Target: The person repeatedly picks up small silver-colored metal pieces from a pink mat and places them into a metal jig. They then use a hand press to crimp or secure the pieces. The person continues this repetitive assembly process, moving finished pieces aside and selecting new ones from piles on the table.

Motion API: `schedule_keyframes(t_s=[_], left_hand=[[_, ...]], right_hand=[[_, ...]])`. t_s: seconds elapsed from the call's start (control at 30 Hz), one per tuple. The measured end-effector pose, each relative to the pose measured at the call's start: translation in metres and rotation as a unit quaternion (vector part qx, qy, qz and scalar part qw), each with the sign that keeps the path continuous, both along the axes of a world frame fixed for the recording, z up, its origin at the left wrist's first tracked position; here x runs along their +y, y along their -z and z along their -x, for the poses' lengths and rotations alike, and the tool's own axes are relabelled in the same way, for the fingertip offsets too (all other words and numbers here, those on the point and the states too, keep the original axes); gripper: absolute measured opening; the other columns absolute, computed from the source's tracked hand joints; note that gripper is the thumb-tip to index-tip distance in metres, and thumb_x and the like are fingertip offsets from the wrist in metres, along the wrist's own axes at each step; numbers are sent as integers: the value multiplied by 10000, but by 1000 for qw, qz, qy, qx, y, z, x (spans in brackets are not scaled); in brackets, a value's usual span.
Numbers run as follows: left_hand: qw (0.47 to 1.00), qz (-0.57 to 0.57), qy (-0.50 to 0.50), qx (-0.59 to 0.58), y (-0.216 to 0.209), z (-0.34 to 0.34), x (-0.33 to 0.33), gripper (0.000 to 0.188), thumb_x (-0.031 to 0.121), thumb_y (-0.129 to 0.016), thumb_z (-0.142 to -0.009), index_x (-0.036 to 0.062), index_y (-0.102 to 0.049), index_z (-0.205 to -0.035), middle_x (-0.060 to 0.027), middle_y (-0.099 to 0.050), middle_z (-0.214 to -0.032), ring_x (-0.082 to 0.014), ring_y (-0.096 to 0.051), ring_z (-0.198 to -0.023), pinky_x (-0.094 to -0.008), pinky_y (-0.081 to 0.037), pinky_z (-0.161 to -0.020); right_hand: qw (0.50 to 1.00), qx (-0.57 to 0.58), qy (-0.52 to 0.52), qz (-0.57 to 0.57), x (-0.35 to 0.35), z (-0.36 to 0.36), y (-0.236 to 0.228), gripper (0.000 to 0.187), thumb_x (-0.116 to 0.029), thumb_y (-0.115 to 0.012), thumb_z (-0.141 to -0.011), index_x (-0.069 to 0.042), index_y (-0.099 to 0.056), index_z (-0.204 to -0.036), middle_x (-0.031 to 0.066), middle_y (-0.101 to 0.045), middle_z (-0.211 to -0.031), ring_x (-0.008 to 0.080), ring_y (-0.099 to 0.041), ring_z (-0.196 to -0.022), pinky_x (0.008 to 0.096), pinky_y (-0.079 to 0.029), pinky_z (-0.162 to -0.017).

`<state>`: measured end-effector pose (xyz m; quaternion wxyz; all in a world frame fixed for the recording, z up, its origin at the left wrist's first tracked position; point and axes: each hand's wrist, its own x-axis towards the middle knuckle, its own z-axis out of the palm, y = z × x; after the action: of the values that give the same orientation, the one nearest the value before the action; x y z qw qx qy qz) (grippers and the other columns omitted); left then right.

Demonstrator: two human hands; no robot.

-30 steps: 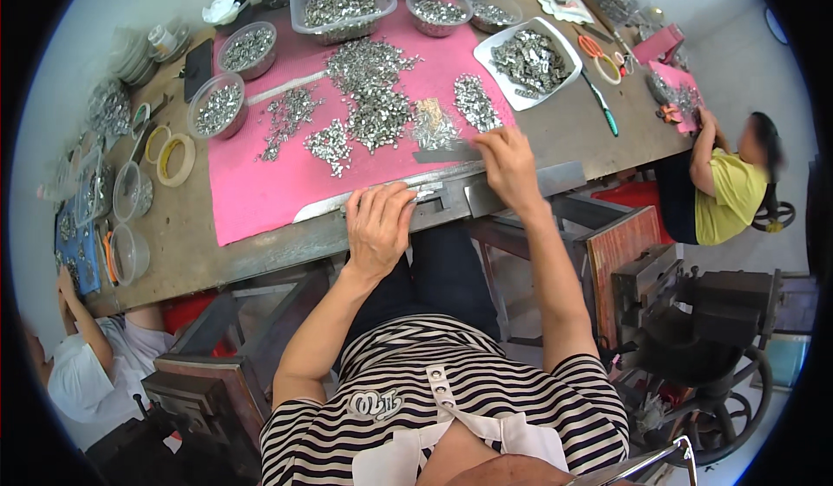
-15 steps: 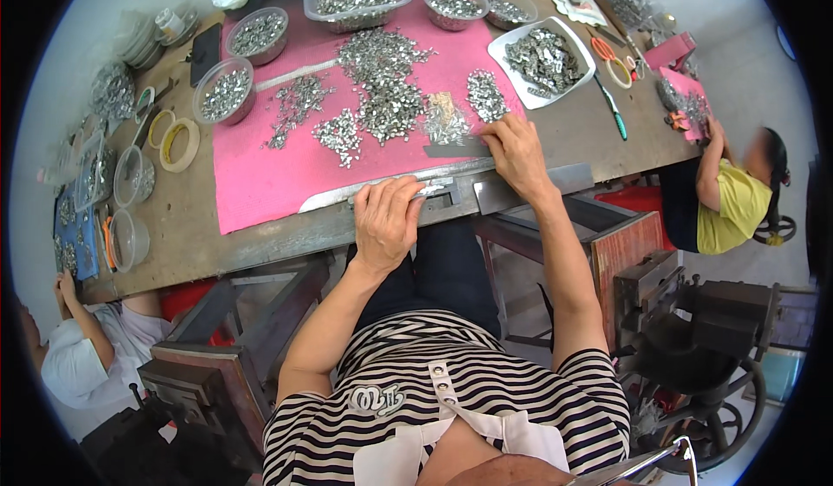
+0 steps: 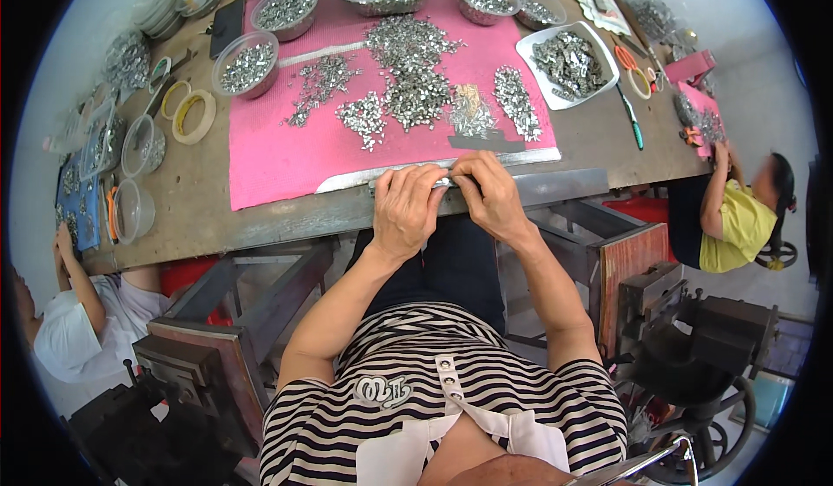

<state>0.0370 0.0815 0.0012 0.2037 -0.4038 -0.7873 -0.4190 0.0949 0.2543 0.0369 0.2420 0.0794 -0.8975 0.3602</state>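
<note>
My left hand (image 3: 408,210) is at the near table edge with its fingers bent round a small silvery metal piece (image 3: 442,181). Close beside it, my right hand (image 3: 491,195) pinches at the same piece; whatever tiny part is between those fingertips is too small to name. Just beyond my hands, a dark flat strip (image 3: 486,142) lies by a small pile of thin silvery bits (image 3: 471,120). Heaps of small shiny metal parts (image 3: 415,95) cover the middle of the pink mat (image 3: 273,160).
A white square dish (image 3: 555,100) of metal parts stands right of the mat, beside a green-handled tool (image 3: 636,130). Round clear tubs (image 3: 252,87) stand left, near yellow tape rolls (image 3: 195,120). One person (image 3: 737,217) works at right, another (image 3: 82,312) at left.
My right hand has come left from the dark strip to meet my left hand at the small metal piece. The whole view has shifted slightly.
</note>
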Motion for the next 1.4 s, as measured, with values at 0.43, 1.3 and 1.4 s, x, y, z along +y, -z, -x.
schedule_keyframes(t_s=[0.43, 1.3, 1.4], left_hand=[[1000, -6, -2, -10, -1, -1, 0, 426, 58, -775, -852, 74, -618, -1247, -70, -705, -1135, -264, -669, -1037, -416, -414, -958], [995, 29, -93, -29, 9, 194, -61, 233, 86, -759, -871, 58, -720, -1099, -85, -623, -1045, -290, -578, -1015, -433, -466, -881], [993, 19, -99, -64, 11, 198, -66, 202, 110, -773, -871, 67, -724, -1063, -69, -630, -1013, -281, -580, -1007, -436, -457, -874]], right_hand=[[987, 65, 25, -147, -11, -6, -3, 204, 61, -697, -828, 7, -657, -1021, 130, -656, -1001, 326, -640, -924, 440, -498, -832], [970, 53, -8, -236, -27, 218, 17, 101, -97, -682, -908, -42, -722, -982, 117, -658, -949, 312, -621, -952, 438, -454, -877], [968, 40, -13, -246, -32, 225, 21, 97, -118, -678, -907, -50, -715, -965, 128, -664, -959, 315, -620, -968, 447, -445, -892]])
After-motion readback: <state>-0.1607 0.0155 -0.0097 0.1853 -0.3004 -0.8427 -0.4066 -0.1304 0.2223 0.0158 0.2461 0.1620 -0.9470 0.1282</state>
